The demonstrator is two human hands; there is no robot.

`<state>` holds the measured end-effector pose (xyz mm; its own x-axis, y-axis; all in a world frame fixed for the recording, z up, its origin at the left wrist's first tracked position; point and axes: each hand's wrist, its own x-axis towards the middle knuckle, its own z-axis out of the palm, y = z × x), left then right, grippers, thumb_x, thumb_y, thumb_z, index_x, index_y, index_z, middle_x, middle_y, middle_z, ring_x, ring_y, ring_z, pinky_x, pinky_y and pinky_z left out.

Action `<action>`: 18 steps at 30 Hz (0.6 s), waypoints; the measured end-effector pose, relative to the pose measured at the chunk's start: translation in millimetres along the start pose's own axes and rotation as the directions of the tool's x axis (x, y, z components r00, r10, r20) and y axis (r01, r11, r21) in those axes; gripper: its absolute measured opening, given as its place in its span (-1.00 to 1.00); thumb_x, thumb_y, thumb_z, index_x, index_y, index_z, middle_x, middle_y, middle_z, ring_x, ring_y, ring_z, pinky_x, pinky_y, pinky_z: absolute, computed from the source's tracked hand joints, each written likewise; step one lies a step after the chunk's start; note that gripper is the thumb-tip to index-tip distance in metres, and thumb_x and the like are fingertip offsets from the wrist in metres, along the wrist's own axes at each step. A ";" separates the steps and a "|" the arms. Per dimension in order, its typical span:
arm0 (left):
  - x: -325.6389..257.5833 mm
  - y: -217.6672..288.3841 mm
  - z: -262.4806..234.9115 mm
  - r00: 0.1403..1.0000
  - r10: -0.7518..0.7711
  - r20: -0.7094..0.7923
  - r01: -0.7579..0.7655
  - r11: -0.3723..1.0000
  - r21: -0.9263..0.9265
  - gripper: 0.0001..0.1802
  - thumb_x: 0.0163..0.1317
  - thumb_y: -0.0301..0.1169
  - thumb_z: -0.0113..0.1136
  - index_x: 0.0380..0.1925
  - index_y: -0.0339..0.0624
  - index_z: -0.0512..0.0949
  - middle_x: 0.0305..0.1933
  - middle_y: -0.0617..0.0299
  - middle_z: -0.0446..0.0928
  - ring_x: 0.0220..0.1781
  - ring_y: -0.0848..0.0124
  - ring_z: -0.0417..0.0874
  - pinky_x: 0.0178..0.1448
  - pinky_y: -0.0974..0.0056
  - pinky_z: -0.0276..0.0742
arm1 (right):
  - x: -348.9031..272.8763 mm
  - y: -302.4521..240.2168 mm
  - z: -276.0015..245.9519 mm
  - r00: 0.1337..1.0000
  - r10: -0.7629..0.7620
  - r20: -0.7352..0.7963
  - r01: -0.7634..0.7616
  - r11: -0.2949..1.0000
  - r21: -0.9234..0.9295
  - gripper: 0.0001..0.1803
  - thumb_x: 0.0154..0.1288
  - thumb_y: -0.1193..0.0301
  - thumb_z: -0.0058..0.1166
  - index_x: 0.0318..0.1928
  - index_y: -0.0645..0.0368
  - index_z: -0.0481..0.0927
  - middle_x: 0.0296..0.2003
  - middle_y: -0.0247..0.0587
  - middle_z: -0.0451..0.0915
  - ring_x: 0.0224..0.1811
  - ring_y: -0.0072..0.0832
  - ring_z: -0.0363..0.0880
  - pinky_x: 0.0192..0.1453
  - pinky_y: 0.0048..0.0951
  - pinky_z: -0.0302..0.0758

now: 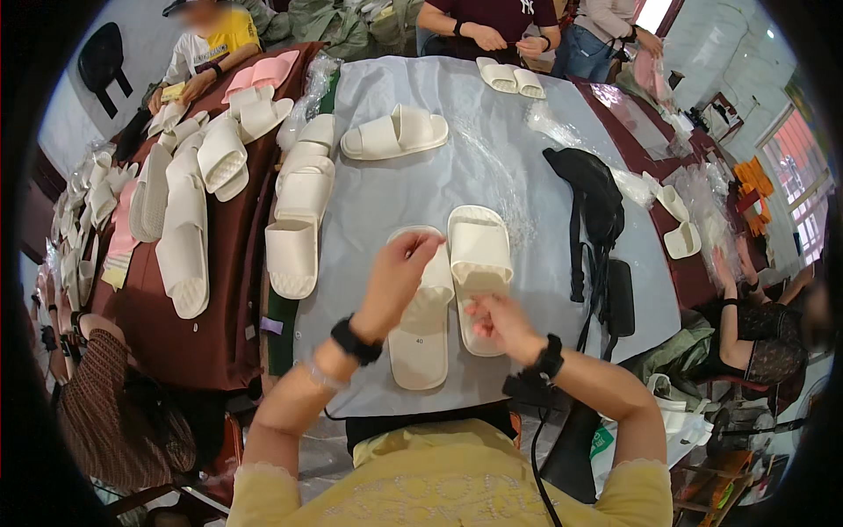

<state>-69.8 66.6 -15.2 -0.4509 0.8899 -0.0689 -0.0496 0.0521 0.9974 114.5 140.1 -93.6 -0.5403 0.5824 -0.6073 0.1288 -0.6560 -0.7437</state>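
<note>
Two cream slide slippers lie side by side in front of me on the grey-covered table, toes pointing away. Above the left slipper (pixel 418 360), my left hand (pixel 399 274) is closed, its curled fingers near the strap. Part of that strap is hidden behind the hand. My right hand (pixel 506 323) is over the footbed of the right slipper (pixel 480 241), just behind its strap, with the fingers bent in toward the thumb. Whatever either hand may pinch is too small or hidden to make out. A dark band circles each of my wrists.
Left of the pair is a row of cream slippers (pixel 292 250); another slipper (pixel 395 133) lies farther off. A black bag (pixel 590 198) and a black oblong case (pixel 620 299) lie at right. The brown side table (pixel 230 325) holds many slippers. Other people work around the tables.
</note>
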 end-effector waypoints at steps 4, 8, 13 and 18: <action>78.8 -23.8 13.8 0.986 0.163 -0.029 -0.150 0.956 0.250 -0.73 0.15 -0.30 0.12 -0.26 -0.24 0.62 -0.31 0.26 0.63 -0.37 0.54 0.53 -0.30 0.41 0.43 | 35.5 -14.1 11.3 0.991 -0.114 -0.064 0.116 0.993 0.033 -0.78 0.30 0.35 -0.11 -0.16 0.21 0.45 -0.40 -0.25 0.57 -0.63 -0.58 0.45 -0.58 -0.59 0.38; 137.4 -81.2 33.0 0.992 0.118 0.031 -0.108 0.725 0.680 -0.68 -0.02 -0.21 0.23 -0.45 -0.29 0.64 -0.46 0.00 0.61 -0.43 0.20 0.63 -0.25 0.24 0.50 | 49.4 -14.4 23.7 0.978 -0.152 -0.140 0.154 0.988 0.002 -0.86 0.33 0.44 -0.15 -0.24 0.19 0.47 -0.54 -0.32 0.52 -0.68 -0.61 0.39 -0.66 -0.63 0.35; 154.7 -80.6 38.6 0.994 -0.036 0.104 -0.062 0.598 0.799 -0.44 -0.18 0.08 0.30 -0.52 -0.29 0.64 -0.43 -0.08 0.60 -0.34 0.07 0.63 -0.17 0.17 0.50 | 49.6 -9.8 14.4 0.978 -0.129 -0.161 0.146 0.984 0.101 -0.90 0.30 0.46 -0.11 -0.31 0.19 0.47 -0.57 -0.31 0.51 -0.72 -0.61 0.37 -0.74 -0.62 0.30; 169.7 -85.9 24.3 0.969 -0.079 0.234 -0.140 0.604 0.785 -0.31 -0.22 0.19 0.30 -0.59 -0.39 0.60 -0.55 -0.01 0.58 -0.47 0.17 0.60 -0.31 0.19 0.46 | 46.1 -12.9 24.1 0.976 -0.136 -0.168 0.149 0.986 0.068 -0.90 0.26 0.49 -0.10 -0.36 0.19 0.49 -0.62 -0.34 0.49 -0.77 -0.63 0.32 -0.74 -0.64 0.24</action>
<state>-120.4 224.2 -112.0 -0.2242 0.9643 -0.1411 0.7325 0.2622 0.6283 68.0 163.9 -105.3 -0.4057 0.7384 -0.5387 -0.0104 -0.5930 -0.8051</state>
